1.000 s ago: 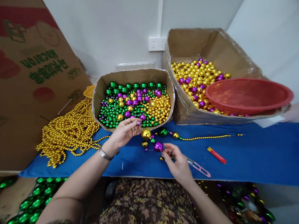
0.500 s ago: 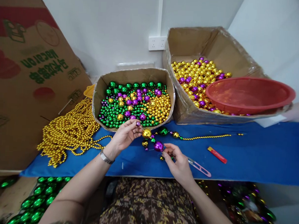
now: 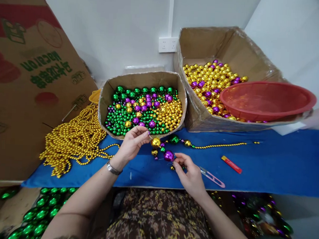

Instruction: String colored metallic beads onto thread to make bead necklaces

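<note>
My left hand [image 3: 133,143] is closed in a pinch, with a small purple bead [image 3: 148,132] partly showing at the fingertips. Just right of it, a large gold bead [image 3: 155,142] hangs on the same thin string. My right hand [image 3: 190,174] pinches beside a large purple bead [image 3: 169,155]; its fingertips touch that bead's right side. Small green, purple and gold beads lie between the hands. The strand runs on past a large green bead [image 3: 174,139] to a thin gold bead chain [image 3: 219,146] stretched rightward across the blue cloth.
Behind my hands stands a cardboard box [image 3: 183,115] of mixed beads. A bigger box [image 3: 201,123] holds gold and purple beads, with a red basin [image 3: 268,101] on it. Gold bead chains [image 3: 75,137] pile at left. Pink-handled snips [image 3: 215,179] and a red-yellow stick [image 3: 231,164] lie right.
My left fingertips have shifted slightly over the small purple bead, so less of it shows. My right hand keeps its pinch, almost unmoved.
</note>
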Available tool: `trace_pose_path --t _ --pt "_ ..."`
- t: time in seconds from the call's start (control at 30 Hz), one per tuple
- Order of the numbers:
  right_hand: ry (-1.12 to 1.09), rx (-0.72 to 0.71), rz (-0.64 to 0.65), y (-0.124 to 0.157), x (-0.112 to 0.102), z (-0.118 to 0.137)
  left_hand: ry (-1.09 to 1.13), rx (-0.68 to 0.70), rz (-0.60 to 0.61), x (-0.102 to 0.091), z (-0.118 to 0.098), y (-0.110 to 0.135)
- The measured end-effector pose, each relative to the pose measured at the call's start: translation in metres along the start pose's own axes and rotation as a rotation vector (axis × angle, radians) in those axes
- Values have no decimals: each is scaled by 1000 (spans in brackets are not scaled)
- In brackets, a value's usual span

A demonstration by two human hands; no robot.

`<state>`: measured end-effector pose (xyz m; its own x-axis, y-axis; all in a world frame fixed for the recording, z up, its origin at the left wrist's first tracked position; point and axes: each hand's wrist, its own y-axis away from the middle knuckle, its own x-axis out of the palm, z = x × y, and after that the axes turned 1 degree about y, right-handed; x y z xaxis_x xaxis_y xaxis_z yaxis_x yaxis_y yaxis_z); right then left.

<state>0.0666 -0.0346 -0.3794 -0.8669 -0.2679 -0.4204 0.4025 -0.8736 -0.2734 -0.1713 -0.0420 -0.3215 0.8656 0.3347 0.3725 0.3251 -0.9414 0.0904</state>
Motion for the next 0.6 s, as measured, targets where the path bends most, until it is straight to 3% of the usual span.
trace_pose_path --t 0.17,0.33,0.5,0.6 --pt "89 -6 -10 1 3 4 -214 111 4 -1 7 5" --pt "24 85 71 10 14 -4 -262 84 18 -4 16 12" --pt "-14 100 68 16 23 -18 -286 57 19 -3 28 17" --pt "18 99 65 16 22 -24 -366 108 39 1 29 19"
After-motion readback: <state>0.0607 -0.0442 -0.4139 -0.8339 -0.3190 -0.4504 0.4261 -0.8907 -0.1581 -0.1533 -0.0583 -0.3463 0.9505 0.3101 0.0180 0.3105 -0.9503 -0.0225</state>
